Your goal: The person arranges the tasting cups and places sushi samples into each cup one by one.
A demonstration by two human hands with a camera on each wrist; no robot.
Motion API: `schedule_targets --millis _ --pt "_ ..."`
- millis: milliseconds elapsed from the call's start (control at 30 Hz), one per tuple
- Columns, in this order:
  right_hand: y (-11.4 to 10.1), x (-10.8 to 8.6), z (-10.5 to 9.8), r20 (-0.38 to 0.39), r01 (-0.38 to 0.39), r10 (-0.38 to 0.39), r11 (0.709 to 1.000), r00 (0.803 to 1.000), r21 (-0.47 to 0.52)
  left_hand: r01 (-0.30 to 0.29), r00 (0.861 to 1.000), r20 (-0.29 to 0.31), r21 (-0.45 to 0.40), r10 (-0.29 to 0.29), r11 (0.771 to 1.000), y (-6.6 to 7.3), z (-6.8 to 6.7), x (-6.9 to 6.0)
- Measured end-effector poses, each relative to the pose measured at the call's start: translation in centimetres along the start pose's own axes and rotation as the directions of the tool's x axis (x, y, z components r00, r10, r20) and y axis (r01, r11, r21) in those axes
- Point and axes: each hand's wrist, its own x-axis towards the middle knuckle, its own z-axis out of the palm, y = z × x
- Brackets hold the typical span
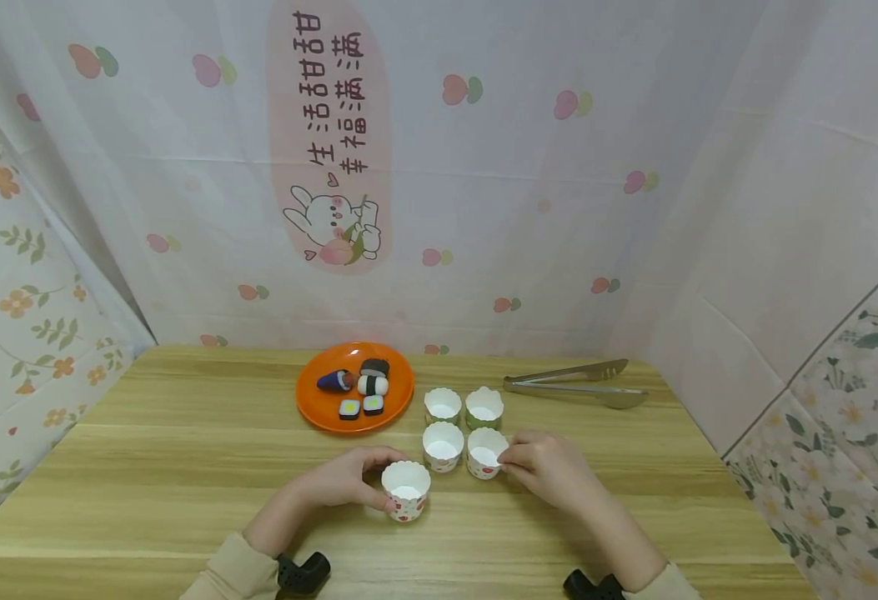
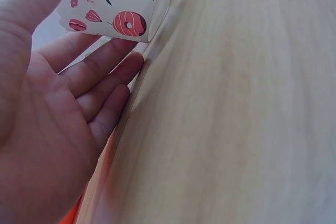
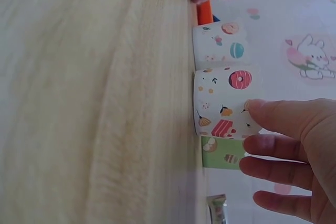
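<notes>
My left hand (image 1: 344, 481) curls its thumb and fingers round a white patterned paper cup (image 1: 406, 505), nearest the table's front; the left wrist view shows that cup (image 2: 118, 6) above the palm. My right hand (image 1: 551, 471) holds the side of another white patterned cup (image 1: 484, 473) between thumb and fingers; in the right wrist view the thumb lies on this cup (image 3: 223, 103). Beside it stands a third white cup (image 1: 443, 463). Two green cups, the left (image 1: 442, 407) and the right (image 1: 484, 410), stand just behind. All cups in the head view look empty.
An orange plate (image 1: 318, 410) with several toy sushi pieces (image 1: 373, 385) stands behind and left of the cups. Metal tongs (image 1: 574, 387) lie at the back right of the wooden table (image 1: 183, 467). Patterned cloth (image 1: 484, 208) hangs behind and at both sides.
</notes>
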Motion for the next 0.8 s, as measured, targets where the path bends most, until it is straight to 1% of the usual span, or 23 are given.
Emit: schedule_targets --millis 167,367,567,667,800 --pt "-0.08 0.0 -0.1 0.024 -0.018 0.018 1.0 1.0 0.009 0.008 1.0 -0.007 0.0 -0.008 1.0 0.0 0.01 -0.03" --pt "-0.13 0.05 -0.12 0.049 -0.027 0.026 0.999 0.998 0.026 0.034 0.999 -0.029 0.029 -0.034 0.999 0.12 0.08 -0.16" --pt "-0.29 0.1 -0.17 0.034 -0.005 0.004 1.0 0.999 0.019 0.05 0.998 -0.033 0.042 -0.049 0.998 0.11 0.14 -0.17" --pt "-0.35 0.11 -0.21 0.023 0.006 -0.006 1.0 1.0 0.006 0.046 0.998 -0.034 0.049 -0.045 0.998 0.08 0.12 -0.14" --pt "-0.55 0.22 -0.32 0.019 -0.006 0.006 1.0 1.0 -0.009 0.033 0.999 -0.031 0.039 -0.032 0.999 -0.02 0.13 -0.15"
